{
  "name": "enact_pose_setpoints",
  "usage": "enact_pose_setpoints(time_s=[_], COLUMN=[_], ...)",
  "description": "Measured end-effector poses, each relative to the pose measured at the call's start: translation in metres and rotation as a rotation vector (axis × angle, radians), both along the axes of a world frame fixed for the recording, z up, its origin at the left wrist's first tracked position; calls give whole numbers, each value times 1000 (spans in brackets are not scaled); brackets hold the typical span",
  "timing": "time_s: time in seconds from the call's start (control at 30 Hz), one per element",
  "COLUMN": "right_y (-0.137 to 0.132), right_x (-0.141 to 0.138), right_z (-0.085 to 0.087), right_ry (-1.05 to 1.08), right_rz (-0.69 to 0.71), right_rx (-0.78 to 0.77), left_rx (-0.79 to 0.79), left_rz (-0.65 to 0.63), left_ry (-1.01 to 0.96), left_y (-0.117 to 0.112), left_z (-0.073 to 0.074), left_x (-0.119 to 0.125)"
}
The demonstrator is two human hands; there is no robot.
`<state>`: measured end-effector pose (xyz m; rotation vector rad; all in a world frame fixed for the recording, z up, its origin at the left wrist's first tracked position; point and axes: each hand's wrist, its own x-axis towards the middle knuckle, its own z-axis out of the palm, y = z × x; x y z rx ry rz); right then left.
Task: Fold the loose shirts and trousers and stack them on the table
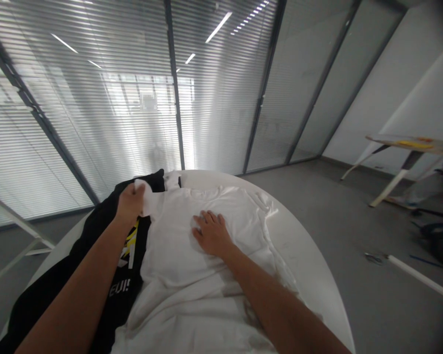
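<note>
A white T-shirt lies spread over a round white table, its neckline toward the far edge and its lower part creased near me. My left hand pinches the shirt's left sleeve and holds it out to the side. My right hand rests on the chest of the shirt, palm down with the fingers spread. Under and left of the white shirt is a black garment with yellow and white print, partly covered by my left forearm.
Glass partitions with blinds stand beyond the table. At right are a wooden-topped table bearing yellow items, a dark chair base and a white pole above the grey floor. A white metal frame stands at left.
</note>
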<state>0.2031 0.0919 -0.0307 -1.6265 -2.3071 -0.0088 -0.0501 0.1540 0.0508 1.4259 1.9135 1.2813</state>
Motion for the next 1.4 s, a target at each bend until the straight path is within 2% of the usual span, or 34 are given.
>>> enact_pose_setpoints(time_s=[0.07, 0.1, 0.17, 0.23, 0.3, 0.43, 0.53, 0.6, 0.7, 0.87, 0.93, 1.03, 1.1, 1.17, 1.3, 1.4], right_y=[0, 0, 0, 0, -1, 0, 0, -1, -1, 0, 1, 0, -1, -2, -2, -2], right_x=[0, 0, 1, 0, 0, -1, -1, -1, -1, -1, -2, -3, -4, -4, -2, -1], right_z=[0, 1, 2, 3, 4, 2, 1, 2, 3, 0, 0, 2, 5, 7, 7, 7], right_ry=[1, -5, -21, -33, -35, -22, -5, 11, 45, 99, 126, 176, 204, 200, 168, 186], right_rz=[6, 7, 8, 8, 10, 10, 4, 1, 0, 2, -3, 6, 30, 70, 128, 156], right_rx=[-2, -8, -18, -18, -8, 8, 13, 19, 29, -23, -49, -22, 19, 36, 15, 20], left_rx=[-43, -99, -149, -111, -71, -166, -235, -228, -204, -236, -296, -358, -374, -326, -173, -133], left_rz=[-396, -536, -628, -619, -645, -659, -689, -659, -613, -827, -854, -829, -824, -798, -647, -619], left_ry=[-126, -156, -122, 36, 262, 697, 888, 951, 949, 626, 558, 555, 538, 548, 699, 847], left_y=[-9, -13, -15, -12, -7, -7, -12, -13, -10, -11, -12, -13, -12, -10, 2, 22], left_z=[11, 15, 16, 7, -9, -36, -43, -43, -38, -18, -10, -4, -5, -10, -23, -32], left_x=[16, 22, 31, 36, 39, 44, 46, 45, 39, 24, 18, 11, 10, 13, 24, 36])
